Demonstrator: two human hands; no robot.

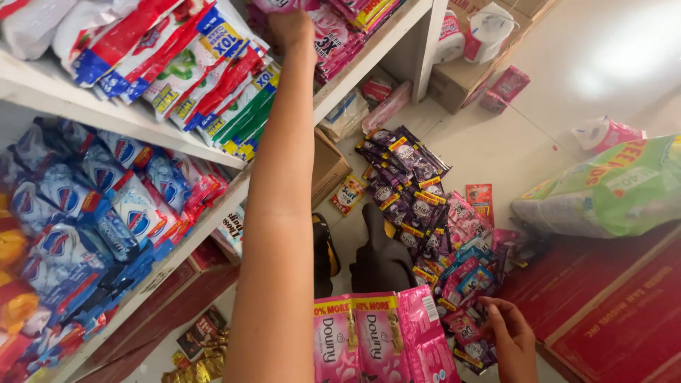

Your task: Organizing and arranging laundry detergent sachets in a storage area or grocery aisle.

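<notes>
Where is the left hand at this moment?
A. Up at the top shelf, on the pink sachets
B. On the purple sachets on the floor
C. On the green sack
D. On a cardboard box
A: the left hand reaches up to the pink sachets on the top shelf.

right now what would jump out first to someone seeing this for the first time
The long bare arm up the middle, its left hand reaching into pink sachets on the upper shelf. Below, a strip of pink sachet packs hangs in front, with the right hand beside a heap of purple and pink sachets on the floor.
</notes>
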